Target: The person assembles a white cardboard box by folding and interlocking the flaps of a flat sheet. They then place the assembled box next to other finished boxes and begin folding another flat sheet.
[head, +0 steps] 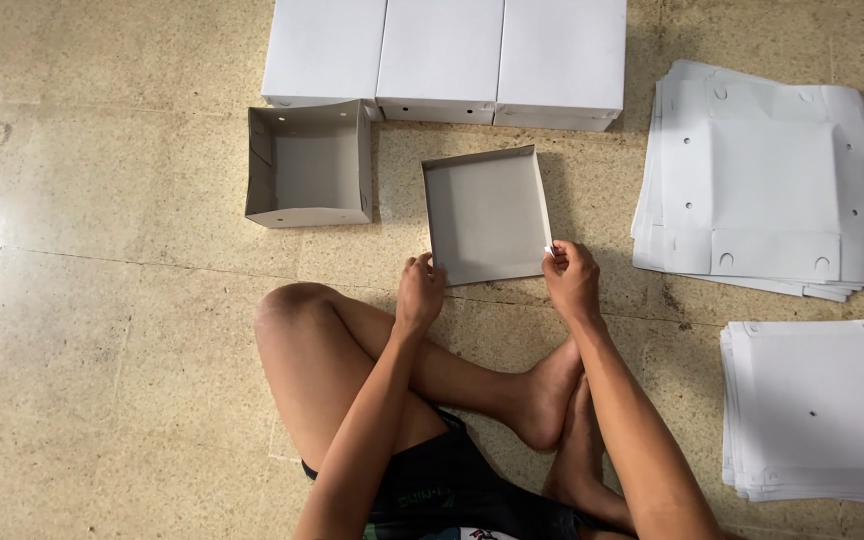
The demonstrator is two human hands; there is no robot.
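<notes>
— What is gripped by the left hand (pixel 419 290) and the right hand (pixel 572 278)?

— The near corners of a shallow cardboard tray (pixel 486 215) are pinched, one in each closed hand; the tray is tilted on the floor (pixel 102 300) just past the crossed legs.

— How is the fold best handled?

— The corner flaps should probably be pressed squarely, so the thin walls are kept upright.

— And around it?

— A deeper open box (pixel 309 165) is seen to the left, closed white boxes (pixel 442 55) behind, flat die-cut sheets (pixel 757 180) stacked to the right. The board is matte and smooth; the floor is speckled.
</notes>
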